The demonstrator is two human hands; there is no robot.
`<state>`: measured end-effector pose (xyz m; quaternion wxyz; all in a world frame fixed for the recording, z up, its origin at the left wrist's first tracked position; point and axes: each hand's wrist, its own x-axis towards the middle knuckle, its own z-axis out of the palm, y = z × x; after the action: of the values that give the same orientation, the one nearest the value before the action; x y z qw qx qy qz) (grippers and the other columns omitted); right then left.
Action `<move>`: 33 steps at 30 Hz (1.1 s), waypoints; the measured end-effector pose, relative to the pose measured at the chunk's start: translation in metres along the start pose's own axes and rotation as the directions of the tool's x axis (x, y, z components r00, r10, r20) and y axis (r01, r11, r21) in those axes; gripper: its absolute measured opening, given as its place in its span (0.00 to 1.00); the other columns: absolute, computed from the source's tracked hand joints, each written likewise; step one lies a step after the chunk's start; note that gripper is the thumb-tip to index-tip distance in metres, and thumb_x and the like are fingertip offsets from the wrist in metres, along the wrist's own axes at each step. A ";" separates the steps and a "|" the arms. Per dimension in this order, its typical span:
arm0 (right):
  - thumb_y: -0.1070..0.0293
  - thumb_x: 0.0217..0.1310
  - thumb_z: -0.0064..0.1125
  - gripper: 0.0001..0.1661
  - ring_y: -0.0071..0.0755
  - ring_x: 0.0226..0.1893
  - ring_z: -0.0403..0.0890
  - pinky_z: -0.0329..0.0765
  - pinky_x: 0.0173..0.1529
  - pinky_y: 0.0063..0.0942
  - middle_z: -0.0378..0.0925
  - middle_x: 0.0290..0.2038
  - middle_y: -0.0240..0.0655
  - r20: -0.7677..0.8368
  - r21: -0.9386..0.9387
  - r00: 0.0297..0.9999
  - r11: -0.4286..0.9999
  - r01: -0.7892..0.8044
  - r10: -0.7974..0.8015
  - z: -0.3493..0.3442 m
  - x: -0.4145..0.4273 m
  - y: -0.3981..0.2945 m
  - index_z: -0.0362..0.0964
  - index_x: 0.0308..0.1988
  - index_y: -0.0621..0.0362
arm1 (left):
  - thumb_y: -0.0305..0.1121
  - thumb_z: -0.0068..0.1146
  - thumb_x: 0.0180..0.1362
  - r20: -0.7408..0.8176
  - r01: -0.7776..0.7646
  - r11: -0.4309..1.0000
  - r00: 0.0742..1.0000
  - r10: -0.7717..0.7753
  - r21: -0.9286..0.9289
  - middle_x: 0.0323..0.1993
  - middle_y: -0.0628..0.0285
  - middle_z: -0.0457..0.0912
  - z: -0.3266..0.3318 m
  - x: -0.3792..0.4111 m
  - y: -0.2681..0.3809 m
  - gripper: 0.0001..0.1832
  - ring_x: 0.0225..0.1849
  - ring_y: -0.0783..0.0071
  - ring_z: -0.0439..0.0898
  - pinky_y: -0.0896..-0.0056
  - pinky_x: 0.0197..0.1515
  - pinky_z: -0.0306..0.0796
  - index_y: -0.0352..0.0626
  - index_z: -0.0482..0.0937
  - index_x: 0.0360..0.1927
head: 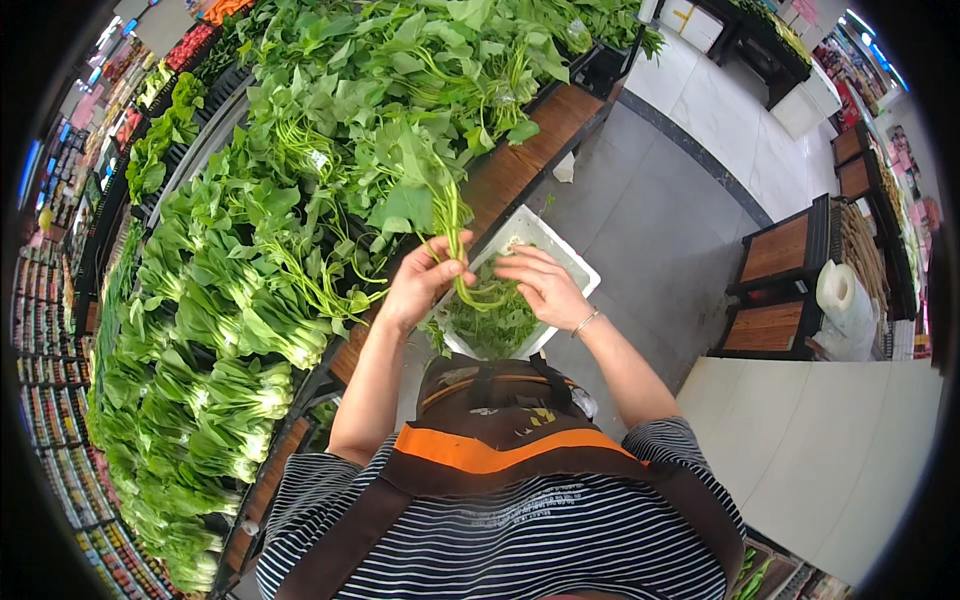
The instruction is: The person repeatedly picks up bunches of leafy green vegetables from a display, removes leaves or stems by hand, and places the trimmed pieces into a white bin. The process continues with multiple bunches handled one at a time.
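Observation:
My left hand (430, 274) grips a bunch of leafy green stems (448, 202), likely sweet potato greens. Its leaves point up toward the display, and the lower stem ends curve out below my fingers. To the right of those ends is my right hand (546, 288), its fingers extended and apart, with nothing seen in them. Both hands are above a white foam box (579, 264) that holds loose leaves and trimmings (491, 319). More bunches of the same greens (330, 97) are heaped on the display beyond my left hand.
Bok choy (247, 390) lies in rows along the left of the display, behind a wooden ledge (536, 150). Grey floor (637, 195) spreads right of the box. Farther right stand a wood-panelled stand (772, 255), a roll of clear plastic bags (844, 289) and a pale panel (810, 427).

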<state>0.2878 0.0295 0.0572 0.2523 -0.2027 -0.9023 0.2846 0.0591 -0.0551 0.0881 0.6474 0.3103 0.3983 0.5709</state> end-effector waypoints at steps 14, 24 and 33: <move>0.64 0.61 0.56 0.18 0.26 0.35 0.81 0.75 0.44 0.26 0.82 0.32 0.34 0.562 0.478 0.823 0.778 -0.407 0.085 -0.022 0.019 -0.030 0.72 0.49 0.61 | 0.32 0.61 0.56 0.182 -0.011 0.997 0.983 0.024 -0.072 0.34 0.66 0.75 -0.010 0.003 0.027 0.30 0.37 0.75 0.73 0.75 0.45 0.68 0.37 0.66 0.61; 0.67 0.57 0.56 0.14 0.40 0.34 0.82 0.75 0.41 0.32 0.81 0.31 0.39 0.383 0.399 0.891 0.825 -0.400 0.246 0.004 0.000 -0.014 0.74 0.43 0.61 | 0.27 0.61 0.55 0.043 -0.030 0.975 0.999 0.021 0.221 0.34 0.69 0.75 -0.011 0.008 0.005 0.26 0.39 0.76 0.75 0.71 0.49 0.69 0.37 0.68 0.58; 0.64 0.60 0.56 0.14 0.40 0.37 0.77 0.74 0.43 0.33 0.76 0.36 0.38 0.061 0.311 0.986 0.936 -0.166 0.155 0.023 0.041 0.009 0.75 0.46 0.54 | 0.32 0.55 0.62 -0.336 -0.028 0.961 0.934 0.124 0.277 0.41 0.66 0.79 -0.040 0.020 0.014 0.15 0.40 0.75 0.78 0.70 0.43 0.74 0.38 0.74 0.50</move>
<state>0.2444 0.0473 0.0494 0.2412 -0.2277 -0.8300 0.4483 0.0176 -0.0355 0.0776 0.4955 0.3036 0.5680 0.5828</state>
